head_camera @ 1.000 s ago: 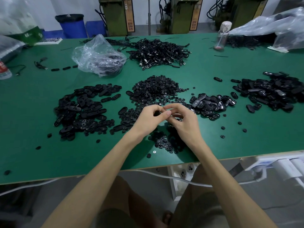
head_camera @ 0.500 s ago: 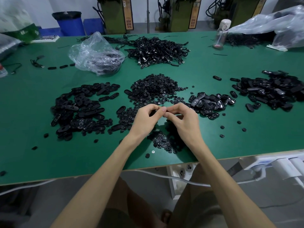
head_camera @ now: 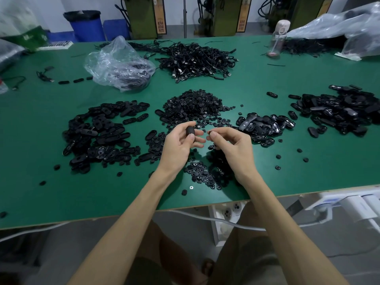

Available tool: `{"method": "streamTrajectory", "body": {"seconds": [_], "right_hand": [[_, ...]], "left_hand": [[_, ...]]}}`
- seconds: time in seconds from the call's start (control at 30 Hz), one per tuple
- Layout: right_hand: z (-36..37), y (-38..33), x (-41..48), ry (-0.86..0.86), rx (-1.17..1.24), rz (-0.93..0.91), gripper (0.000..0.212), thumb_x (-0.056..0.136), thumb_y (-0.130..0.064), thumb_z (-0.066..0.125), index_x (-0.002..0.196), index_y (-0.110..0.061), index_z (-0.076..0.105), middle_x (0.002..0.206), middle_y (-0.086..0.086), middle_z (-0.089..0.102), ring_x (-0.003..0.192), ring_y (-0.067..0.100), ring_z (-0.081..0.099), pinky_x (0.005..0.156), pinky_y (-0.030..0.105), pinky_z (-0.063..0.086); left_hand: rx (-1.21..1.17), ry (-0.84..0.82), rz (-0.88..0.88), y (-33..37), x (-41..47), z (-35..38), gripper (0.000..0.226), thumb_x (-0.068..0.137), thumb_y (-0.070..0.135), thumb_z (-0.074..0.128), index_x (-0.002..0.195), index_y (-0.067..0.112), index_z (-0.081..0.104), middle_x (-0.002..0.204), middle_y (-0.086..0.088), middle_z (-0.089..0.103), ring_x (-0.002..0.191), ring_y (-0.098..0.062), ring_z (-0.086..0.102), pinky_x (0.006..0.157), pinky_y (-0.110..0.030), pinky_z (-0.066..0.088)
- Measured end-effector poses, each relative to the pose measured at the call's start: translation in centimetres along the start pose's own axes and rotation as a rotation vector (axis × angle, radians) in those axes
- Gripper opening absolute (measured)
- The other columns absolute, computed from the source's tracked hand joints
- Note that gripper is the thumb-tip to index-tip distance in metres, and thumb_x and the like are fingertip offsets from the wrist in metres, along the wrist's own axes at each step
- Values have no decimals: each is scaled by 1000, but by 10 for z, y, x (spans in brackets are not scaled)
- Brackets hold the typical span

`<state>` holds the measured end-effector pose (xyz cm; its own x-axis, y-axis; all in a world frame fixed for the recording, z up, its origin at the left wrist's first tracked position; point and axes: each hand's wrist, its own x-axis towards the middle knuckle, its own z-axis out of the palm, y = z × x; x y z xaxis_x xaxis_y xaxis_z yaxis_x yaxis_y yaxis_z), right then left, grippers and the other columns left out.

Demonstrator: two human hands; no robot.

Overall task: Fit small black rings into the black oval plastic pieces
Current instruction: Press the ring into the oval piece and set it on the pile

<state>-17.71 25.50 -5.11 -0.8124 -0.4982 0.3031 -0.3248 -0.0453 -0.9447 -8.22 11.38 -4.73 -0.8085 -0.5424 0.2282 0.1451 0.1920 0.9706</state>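
My left hand (head_camera: 181, 144) holds a black oval plastic piece (head_camera: 190, 131) between thumb and fingers, above the green table (head_camera: 41, 198). My right hand (head_camera: 232, 144) is just to its right with curled fingers, thumb and forefinger pinched together near a small dark bit I cannot make out. The two hands are a small gap apart. A mound of small black rings (head_camera: 193, 105) lies behind the hands, and more rings (head_camera: 202, 174) lie under my wrists. A heap of oval pieces (head_camera: 98, 134) lies to the left.
More oval pieces lie in piles at the right (head_camera: 265, 126) and far right (head_camera: 341, 112). A clear plastic bag (head_camera: 119, 64), a tangle of black cables (head_camera: 197, 60) and a bottle (head_camera: 277, 38) stand further back. Loose rings dot the table near its front edge.
My hands were pressed together fingertip to fingertip; now they have drawn apart, and the oval piece shows in my left hand.
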Motion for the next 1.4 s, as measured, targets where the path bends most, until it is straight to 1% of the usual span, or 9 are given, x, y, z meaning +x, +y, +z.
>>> {"method": "streamTrajectory", "body": {"seconds": [0.33, 0.53, 0.6, 0.73, 0.93, 1.03, 1.13, 1.3, 1.4], "right_hand": [[-2, 1, 0, 22, 104, 34, 4, 93, -18, 78, 94, -18, 81, 84, 0, 79, 80, 17, 68, 76, 31, 54], [0, 1, 0, 1, 86, 39, 6, 95, -17, 74, 94, -16, 80, 84, 3, 79, 86, 28, 73, 78, 31, 57], [1, 1, 0, -6, 56, 30, 7, 96, -17, 74, 93, -14, 80, 83, 3, 78, 87, 31, 72, 79, 33, 58], [0, 2, 0, -6, 34, 31, 6, 95, -17, 75, 90, -16, 79, 83, 0, 77, 81, 17, 70, 77, 28, 54], [0, 2, 0, -67, -11, 33, 8, 94, -18, 76, 92, -12, 80, 82, 1, 78, 83, 21, 72, 80, 29, 55], [-2, 1, 1, -52, 19, 36, 7, 93, -16, 76, 90, -10, 79, 81, 3, 77, 77, 13, 68, 76, 24, 53], [-2, -1, 1, -56, 36, 13, 9, 93, -16, 77, 86, -11, 77, 79, 3, 74, 76, 9, 63, 74, 23, 50], [-1, -1, 0, -58, 46, 22, 4, 93, -12, 76, 89, -14, 78, 77, -4, 73, 73, 8, 61, 72, 21, 49], [-2, 0, 0, -9, 117, 49, 5, 91, -9, 77, 95, -12, 78, 77, -2, 73, 72, 8, 62, 69, 21, 50]], "left_hand": [[-100, -67, -13, 4, -3, 2, 36, 100, -8, 59, 135, 2, 62, 113, -20, 65, 99, -24, 78, 84, -29, 62], [-99, -101, 20, 3, -3, 1, 36, 99, -6, 63, 133, 6, 65, 86, 0, 70, 89, -31, 78, 74, -35, 64], [-94, -102, 27, 3, -4, 0, 34, 98, -5, 64, 130, 6, 65, 93, -6, 75, 88, -31, 78, 73, -35, 64], [-77, -105, 16, 2, -3, 1, 26, 98, -4, 64, 122, 5, 72, 108, -15, 75, 89, -28, 78, 70, -32, 63], [28, -104, 71, -1, -3, 4, 31, 97, -7, 63, 123, 9, 72, 108, -16, 68, 81, -21, 74, 62, -28, 60], [114, -120, 121, -2, -3, 4, 37, 98, -9, 61, 127, 11, 71, 103, -11, 61, 76, -16, 67, 58, -30, 58], [154, -123, 112, -3, -1, 3, 38, 99, -9, 58, 127, 13, 72, 97, -19, 58, 63, -9, 64, 62, -16, 54], [36, -55, 22, 0, -2, 2, 37, 95, -6, 68, 129, 8, 68, 95, -16, 69, 80, -25, 78, 63, -30, 62], [4, -18, -16, 0, -2, 1, 35, 92, -3, 73, 127, 1, 68, 101, -14, 72, 82, -25, 79, 70, -28, 62]]}}
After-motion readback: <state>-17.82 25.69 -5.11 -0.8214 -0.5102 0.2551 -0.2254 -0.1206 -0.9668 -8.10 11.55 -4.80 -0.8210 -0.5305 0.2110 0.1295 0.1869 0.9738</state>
